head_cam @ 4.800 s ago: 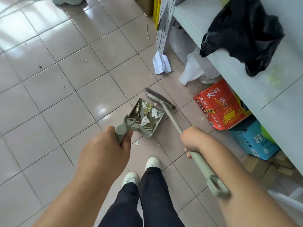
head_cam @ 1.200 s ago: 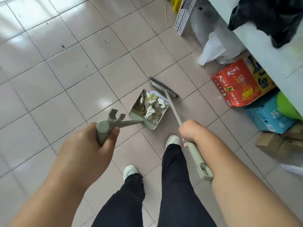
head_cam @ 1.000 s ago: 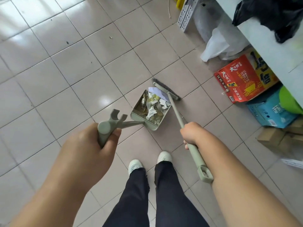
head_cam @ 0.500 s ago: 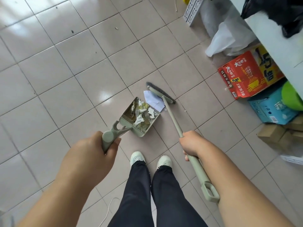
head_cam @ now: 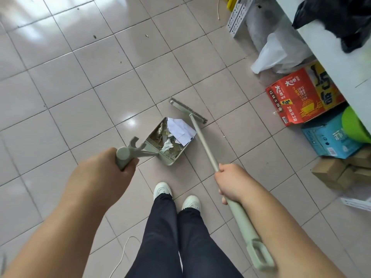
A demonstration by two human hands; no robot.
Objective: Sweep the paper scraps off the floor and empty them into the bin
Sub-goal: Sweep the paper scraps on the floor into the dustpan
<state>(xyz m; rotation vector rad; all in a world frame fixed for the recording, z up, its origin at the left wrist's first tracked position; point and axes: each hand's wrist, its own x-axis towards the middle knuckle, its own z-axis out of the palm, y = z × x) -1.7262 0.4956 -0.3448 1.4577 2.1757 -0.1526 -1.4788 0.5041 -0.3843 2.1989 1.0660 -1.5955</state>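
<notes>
A pale green dustpan [head_cam: 172, 159] sits low over the tiled floor ahead of my feet, filled with crumpled paper scraps [head_cam: 168, 143] and one folded white sheet [head_cam: 180, 130] at its mouth. My left hand [head_cam: 104, 177] is shut on the dustpan's upright handle. A long green broom [head_cam: 202, 139] leans from my right hand [head_cam: 232, 182], which grips its shaft; the bristle head [head_cam: 188, 110] rests on the floor just beyond the pan's open edge. No bin shows in the view.
Along the right stands a white shelf unit [head_cam: 329, 57] with a black bag [head_cam: 341, 19] on top. Under it lie a white plastic bag [head_cam: 271, 55], a red carton [head_cam: 301, 97], a blue carton [head_cam: 329, 137] and brown boxes [head_cam: 341, 173]. A white cord [head_cam: 122, 255] trails near my legs.
The white folded sheet has gone from the floor beside the pan into its mouth. The broom head swept toward the pan, and the dustpan handle rose in my left hand.
</notes>
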